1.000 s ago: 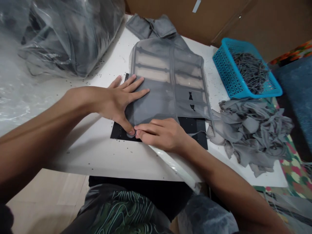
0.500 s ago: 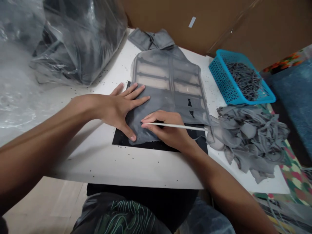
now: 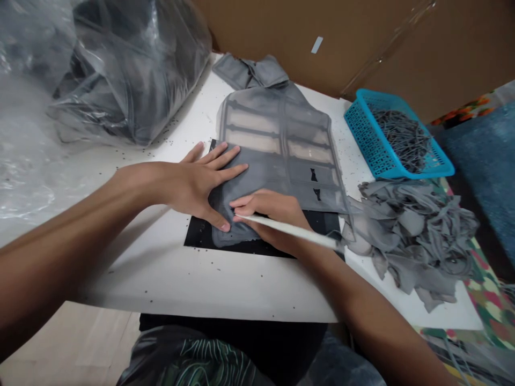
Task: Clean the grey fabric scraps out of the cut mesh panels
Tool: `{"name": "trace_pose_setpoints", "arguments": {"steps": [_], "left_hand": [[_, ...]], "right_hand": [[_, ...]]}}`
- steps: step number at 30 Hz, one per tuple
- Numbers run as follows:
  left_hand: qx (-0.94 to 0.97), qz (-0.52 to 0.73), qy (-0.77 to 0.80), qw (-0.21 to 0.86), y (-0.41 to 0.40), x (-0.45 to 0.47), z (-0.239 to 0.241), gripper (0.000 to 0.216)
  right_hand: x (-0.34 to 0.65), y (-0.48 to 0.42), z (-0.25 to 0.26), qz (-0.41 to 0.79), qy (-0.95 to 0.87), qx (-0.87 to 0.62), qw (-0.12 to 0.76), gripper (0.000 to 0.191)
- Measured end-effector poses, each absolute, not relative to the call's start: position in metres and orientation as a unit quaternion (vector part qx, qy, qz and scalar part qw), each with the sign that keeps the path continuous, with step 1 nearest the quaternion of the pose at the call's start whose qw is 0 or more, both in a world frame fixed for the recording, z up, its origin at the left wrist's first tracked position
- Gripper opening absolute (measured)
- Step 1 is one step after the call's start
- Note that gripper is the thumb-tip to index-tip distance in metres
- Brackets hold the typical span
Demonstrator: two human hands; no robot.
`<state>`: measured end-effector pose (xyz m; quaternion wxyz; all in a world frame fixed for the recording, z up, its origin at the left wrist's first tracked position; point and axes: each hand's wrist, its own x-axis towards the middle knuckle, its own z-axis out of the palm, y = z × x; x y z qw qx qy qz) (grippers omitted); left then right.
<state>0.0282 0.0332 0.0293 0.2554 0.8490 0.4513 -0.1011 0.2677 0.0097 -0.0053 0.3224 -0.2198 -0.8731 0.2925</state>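
Observation:
My left hand (image 3: 197, 179) lies spread on a grey sheer fabric piece (image 3: 257, 174), its fingers apart and its thumb near the lower left corner. My right hand (image 3: 267, 212) pinches a thin white stick-like tool (image 3: 285, 228) close to its working end, just right of my left thumb. The tool's tip is hidden by my fingers; its other end points right and is blurred. Under the fabric's near part lies a black mat (image 3: 197, 233). Two small black bow-shaped marks (image 3: 314, 175) show on the fabric's right side.
A blue plastic basket (image 3: 372, 145) holds many thin dark strips. Grey fabric scraps (image 3: 426, 230) are heaped below it. A clear plastic bag (image 3: 132, 80) of dark fabric stands at the left. Black specks dot the white table (image 3: 209, 284); a cardboard wall (image 3: 273, 32) stands behind.
The tool has tilted, its far end swinging down towards me over my right wrist. My right hand has shifted slightly. My left hand stays spread on the fabric.

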Motion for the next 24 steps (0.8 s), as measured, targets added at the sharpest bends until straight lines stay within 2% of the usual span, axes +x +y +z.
{"name": "trace_pose_setpoints", "arguments": {"steps": [5, 8, 12, 17, 24], "left_hand": [[0.842, -0.111, 0.461, 0.256, 0.033, 0.031, 0.029, 0.134], [0.844, -0.1, 0.462, 0.252, 0.033, 0.03, 0.027, 0.136], [0.851, -0.095, 0.454, 0.247, 0.034, 0.028, 0.025, 0.137], [0.849, -0.101, 0.454, 0.251, 0.032, 0.029, 0.029, 0.137], [0.855, -0.102, 0.452, 0.235, 0.033, 0.029, 0.029, 0.136]], "right_hand": [[0.262, 0.01, -0.011, 0.112, -0.938, -0.182, 0.272, 0.018], [0.255, 0.009, -0.016, 0.071, -0.928, -0.216, 0.294, 0.019], [0.255, 0.011, -0.013, 0.126, -0.893, -0.259, 0.345, 0.019], [0.278, 0.015, 0.005, 0.299, -0.858, -0.28, 0.311, 0.009], [0.281, 0.011, 0.005, 0.329, -0.837, -0.288, 0.331, 0.005]]}}
